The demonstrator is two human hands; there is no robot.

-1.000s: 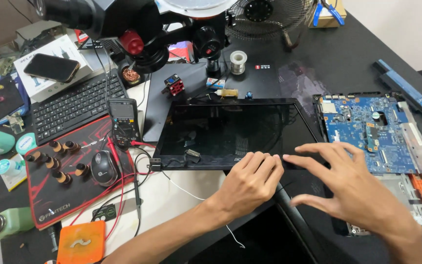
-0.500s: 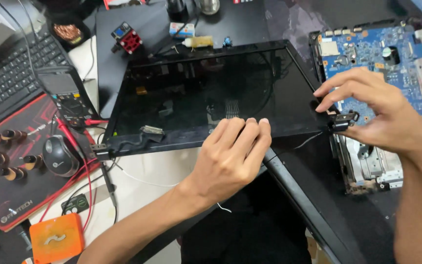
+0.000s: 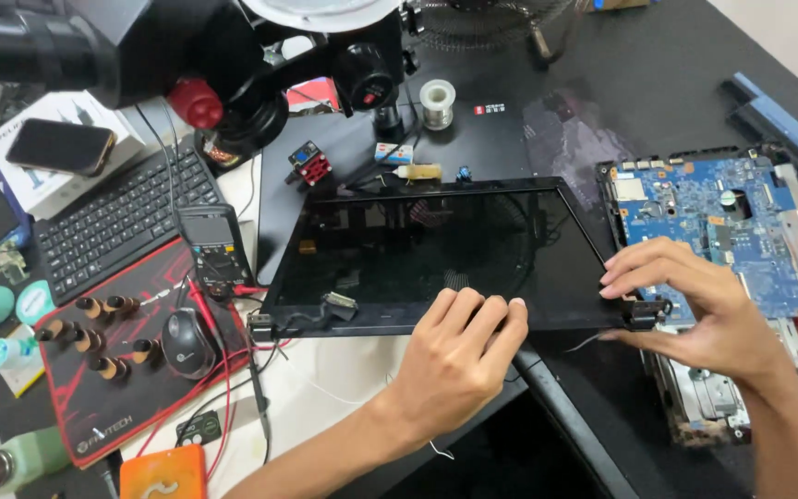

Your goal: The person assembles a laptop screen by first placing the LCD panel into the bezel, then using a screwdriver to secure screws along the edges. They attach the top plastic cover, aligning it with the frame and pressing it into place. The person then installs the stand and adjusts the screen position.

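Left hand [image 3: 454,365] lies flat, fingers spread a little, pressing the near edge of the dark laptop screen panel [image 3: 436,249]. Further right, the right hand [image 3: 695,310] pinches the panel's black corner hinge [image 3: 646,312] between thumb and fingertips, blue circuit board [image 3: 722,222] just beyond them.

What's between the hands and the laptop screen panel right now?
Nothing visible. The left hand rests flat on the screen panel at its near edge, and the right hand pinches the hinge at its near right corner.
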